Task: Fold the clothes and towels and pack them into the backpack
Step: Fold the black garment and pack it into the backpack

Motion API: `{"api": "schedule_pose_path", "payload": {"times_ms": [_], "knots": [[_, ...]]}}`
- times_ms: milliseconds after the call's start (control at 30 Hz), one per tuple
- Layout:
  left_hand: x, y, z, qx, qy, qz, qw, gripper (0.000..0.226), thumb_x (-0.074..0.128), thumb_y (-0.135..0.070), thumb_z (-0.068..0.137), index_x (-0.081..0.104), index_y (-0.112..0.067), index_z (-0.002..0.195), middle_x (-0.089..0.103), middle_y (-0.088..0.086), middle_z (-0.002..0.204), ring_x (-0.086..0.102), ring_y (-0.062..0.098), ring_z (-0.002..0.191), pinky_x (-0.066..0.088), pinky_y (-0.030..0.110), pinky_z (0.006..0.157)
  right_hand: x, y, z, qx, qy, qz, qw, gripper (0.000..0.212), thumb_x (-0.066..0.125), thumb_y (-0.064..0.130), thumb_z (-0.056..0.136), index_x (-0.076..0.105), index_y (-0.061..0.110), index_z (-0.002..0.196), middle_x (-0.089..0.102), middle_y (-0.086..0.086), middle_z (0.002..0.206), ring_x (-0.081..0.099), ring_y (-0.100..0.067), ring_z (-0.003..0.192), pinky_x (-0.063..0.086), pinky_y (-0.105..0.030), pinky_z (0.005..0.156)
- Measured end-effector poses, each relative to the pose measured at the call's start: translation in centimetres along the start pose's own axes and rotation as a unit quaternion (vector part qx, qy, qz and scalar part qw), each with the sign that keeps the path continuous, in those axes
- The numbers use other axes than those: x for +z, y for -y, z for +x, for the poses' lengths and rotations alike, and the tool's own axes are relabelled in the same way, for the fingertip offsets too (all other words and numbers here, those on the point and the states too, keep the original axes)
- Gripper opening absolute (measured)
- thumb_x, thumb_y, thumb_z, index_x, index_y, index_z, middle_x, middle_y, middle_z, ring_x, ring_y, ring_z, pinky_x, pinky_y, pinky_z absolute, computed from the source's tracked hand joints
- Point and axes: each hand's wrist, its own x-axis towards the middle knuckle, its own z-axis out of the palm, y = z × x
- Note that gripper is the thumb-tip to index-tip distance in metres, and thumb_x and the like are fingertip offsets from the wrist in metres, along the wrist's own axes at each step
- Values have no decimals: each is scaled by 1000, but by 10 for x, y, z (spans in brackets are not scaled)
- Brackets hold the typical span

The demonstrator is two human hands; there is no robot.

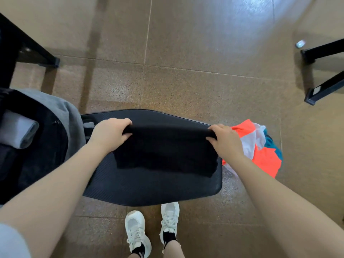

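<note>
With the left hand (108,132) and right hand (226,141) each clamped on a top corner of the black garment (165,149) hanging above the black mat (154,190), uneven tension could skew the fold, and the open backpack (33,146) lies left of the mat.

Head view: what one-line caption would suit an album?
Both hands hold a black garment over a mat, backpack alongside.
</note>
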Motion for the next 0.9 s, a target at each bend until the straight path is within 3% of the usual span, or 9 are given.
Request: {"api": "schedule_pose_path", "payload": {"times_ms": [67, 167, 300, 500, 667, 767, 833, 900], "knots": [[-30, -7, 0, 1, -94, -16, 995, 26, 69, -18, 78, 60, -9, 100, 65, 16, 87, 60, 37, 86, 46, 42, 69, -32, 4, 6, -34, -83, 14, 996, 23, 69, 15, 76, 64, 7, 96, 64, -13, 92, 59, -38, 86, 47, -42, 71], [-53, -16, -7, 44, -153, -5, 987, 37, 78, -5, 63, 57, -7, 94, 63, 15, 77, 59, 37, 71, 46, 42, 59, -59, 11, 0, -87, -142, 5, 986, 25, 67, 10, 64, 64, 8, 88, 63, -11, 83, 59, -36, 73, 48, -38, 62], [-21, -17, -23, 99, -131, 45, 985, 62, 85, -3, 44, 55, -7, 98, 64, 13, 82, 60, 34, 65, 48, 37, 52, -34, 6, -18, -102, -122, -66, 985, 38, 78, 5, 51, 62, 10, 84, 59, -9, 78, 57, -32, 66, 46, -36, 55], [102, -17, -63, 91, -42, 103, 990, 54, 86, 1, 37, 63, -4, 85, 61, 10, 75, 57, 30, 58, 41, 31, 47, 80, -9, -61, -114, -32, -193, 974, 37, 81, 4, 44, 60, 14, 73, 56, -4, 69, 56, -26, 59, 40, -31, 47], [144, -21, -114, 65, 11, 105, 992, 61, 86, 0, 33, 66, -5, 90, 63, 12, 81, 59, 31, 63, 44, 33, 49, 122, -13, -111, -96, 44, -124, 987, 44, 82, 3, 42, 63, 9, 81, 60, -8, 77, 57, -30, 61, 42, -32, 47], [142, -29, -131, 49, 54, 80, 994, 57, 82, -31, 44, 66, -5, 91, 63, 10, 85, 61, 31, 68, 48, 35, 53, 121, -11, -127, -78, 82, -52, 992, 39, 78, 28, 57, 65, 10, 89, 61, -6, 86, 60, -31, 71, 45, -35, 55], [134, -38, -132, 34, 39, 49, 997, 53, 56, -51, 64, 66, -7, 92, 63, 7, 87, 62, 29, 73, 48, 36, 58, 116, -10, -127, -28, 33, 30, 999, 41, 59, 48, 73, 66, 12, 91, 62, -5, 91, 60, -28, 78, 48, -37, 64], [128, -49, -124, 39, -15, 19, 999, 54, 42, -50, 74, 65, -7, 96, 64, 9, 94, 62, 29, 81, 49, 36, 65, 109, -9, -119, 73, -27, 132, 988, 45, 50, 48, 79, 65, 11, 99, 61, -8, 104, 58, -30, 94, 48, -42, 80]]}}
